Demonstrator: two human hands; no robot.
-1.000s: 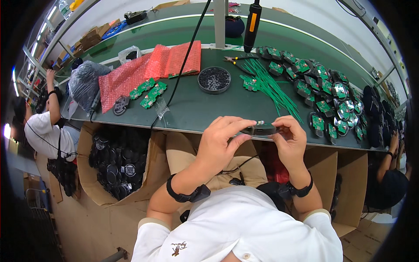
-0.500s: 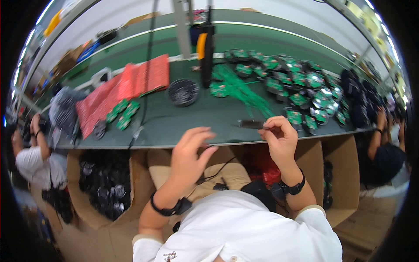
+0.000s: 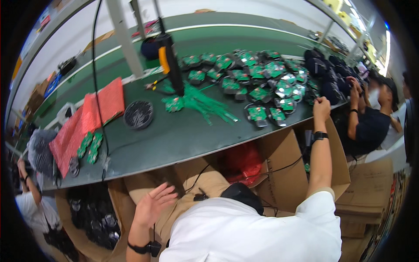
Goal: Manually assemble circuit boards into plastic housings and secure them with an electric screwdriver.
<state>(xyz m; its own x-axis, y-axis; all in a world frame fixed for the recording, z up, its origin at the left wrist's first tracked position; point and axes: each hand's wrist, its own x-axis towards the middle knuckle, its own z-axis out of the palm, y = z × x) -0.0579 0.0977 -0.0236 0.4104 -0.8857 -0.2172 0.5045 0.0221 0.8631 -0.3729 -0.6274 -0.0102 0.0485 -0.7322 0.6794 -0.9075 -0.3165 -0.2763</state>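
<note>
My left hand (image 3: 155,203) is held over my lap below the table edge, its fingers apart and nothing in them. My right arm is stretched out to the right, and my right hand (image 3: 322,109) is at the table's right front edge with its fingers closed. What they hold, if anything, is too small to make out. Beside that hand lies a pile of green circuit boards (image 3: 257,113) on dark and clear round parts. Dark bundled items (image 3: 315,65) lie just beyond it. Below my right hand stands an open cardboard box (image 3: 283,161) with dark and green parts inside.
Green strips (image 3: 205,105), a black bowl (image 3: 138,115), red bubble wrap (image 3: 109,98) and loose boards (image 3: 94,148) lie on the green table (image 3: 174,144). A black-and-orange tool (image 3: 170,63) hangs above. A box of black parts (image 3: 65,214) stands left. Co-workers (image 3: 371,126) sit at both sides.
My right hand has moved far to the right; the dark flat piece it held no longer shows. My left hand has dropped from above the table edge to my lap. The view has turned rightward.
</note>
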